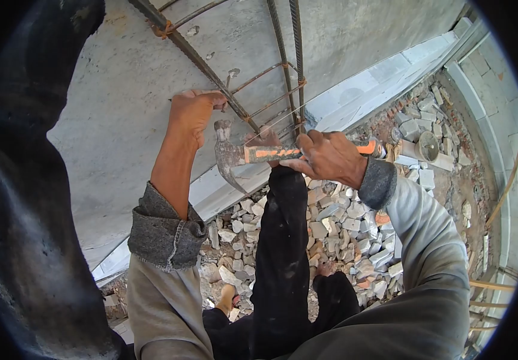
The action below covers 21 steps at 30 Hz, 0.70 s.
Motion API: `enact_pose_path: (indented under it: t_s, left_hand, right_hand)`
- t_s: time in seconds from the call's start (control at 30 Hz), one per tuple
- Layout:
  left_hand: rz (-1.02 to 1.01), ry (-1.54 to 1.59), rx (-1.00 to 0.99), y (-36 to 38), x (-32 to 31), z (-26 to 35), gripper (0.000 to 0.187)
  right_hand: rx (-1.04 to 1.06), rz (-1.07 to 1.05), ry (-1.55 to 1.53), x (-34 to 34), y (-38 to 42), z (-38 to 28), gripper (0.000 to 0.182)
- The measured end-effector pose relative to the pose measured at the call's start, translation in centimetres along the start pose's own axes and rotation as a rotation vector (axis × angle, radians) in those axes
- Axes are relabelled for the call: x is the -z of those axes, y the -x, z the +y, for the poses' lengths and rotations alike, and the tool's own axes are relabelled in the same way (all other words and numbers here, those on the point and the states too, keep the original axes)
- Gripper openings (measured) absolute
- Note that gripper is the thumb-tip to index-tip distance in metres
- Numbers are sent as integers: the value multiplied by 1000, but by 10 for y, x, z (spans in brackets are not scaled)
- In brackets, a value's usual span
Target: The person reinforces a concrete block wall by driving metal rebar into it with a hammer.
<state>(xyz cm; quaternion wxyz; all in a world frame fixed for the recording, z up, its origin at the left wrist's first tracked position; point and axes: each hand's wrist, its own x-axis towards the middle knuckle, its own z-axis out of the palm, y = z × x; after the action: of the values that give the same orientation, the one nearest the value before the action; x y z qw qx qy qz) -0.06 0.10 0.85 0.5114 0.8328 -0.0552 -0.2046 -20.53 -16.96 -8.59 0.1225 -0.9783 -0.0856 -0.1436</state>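
My right hand (331, 157) is closed round the handle of a claw hammer (229, 155), which lies level, its worn metal head to the left and its orange and black grip to the right. Up and left of the hammer head, my left hand (196, 108) is pinched close to the grey wall (133, 120), beside a ribbed steel bar (196, 63). What its fingertips hold is too small to make out. A thin pale string (280, 117) runs past the bars above the hammer.
More upright bars (298, 54) with wire-tied cross-pieces stand against the wall. Broken stones and bricks (355, 225) cover the ground. A round container (428, 146) sits among rubble at right. Dark-clad legs (280, 240) show below; a dark cloth-like shape (19, 180) fills the left side.
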Motion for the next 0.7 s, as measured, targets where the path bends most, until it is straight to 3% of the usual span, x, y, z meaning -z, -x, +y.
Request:
enact_pose_path:
  t_s: [0.17,0.23,0.27,0.5,0.63,0.7]
  left_hand:
    - [-2,6,-39,-2,1,-7,12]
    - [-11,-11,-25,-2,1,-4,12]
    - [-13,-15,-17,-1,1,-3,12]
    - [8,10,-38,1,0,-5,11]
    - [-4,19,-23,1,-2,-4,10]
    - [-11,29,-35,-1,-1,-6,9]
  right_hand:
    - [280,120,-35,4,13,-18,57]
    - [99,6,65,5,2,-11,56]
    - [-93,-9,25,2,-6,-7,56]
    - [278,121,-26,-9,11,-18,59]
    - [-84,-50,27,-13,-2,-14,54]
    - [-9,-27,-36,-13,11,-25,55]
